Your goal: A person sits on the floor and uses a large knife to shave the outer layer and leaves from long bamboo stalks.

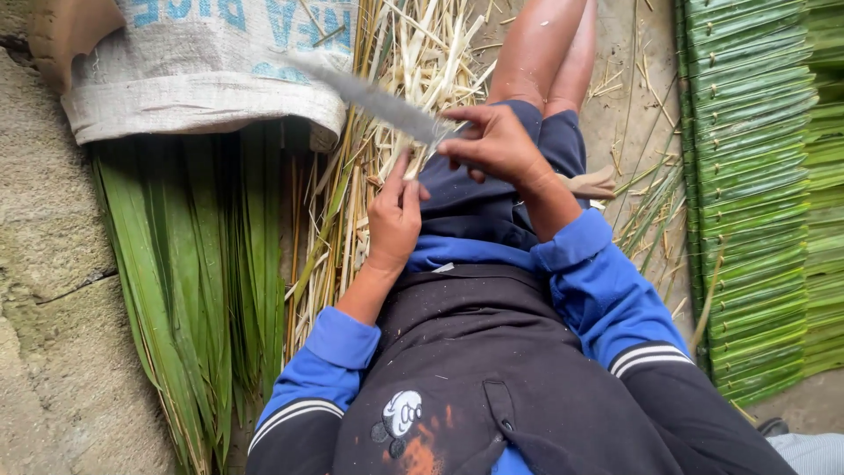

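Long grey steel knife blade sits over our lap, tip out at 10 o'clock, moving (blurred). Right hand is closed around its handle end. Left hand pinches a thin pale stick we can barely see, at 7 o'clock from the blade. We'd cut away from the body, thumb behind the edge. Dry pale split stalks at 12, long green palm leaves at 9, stacked folded green leaf panels at 3.

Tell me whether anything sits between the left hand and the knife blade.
Nothing visible does. The left hand rests on the lap just below the knife, which the right hand holds by its handle end; only pale cut strips lie behind the blade.
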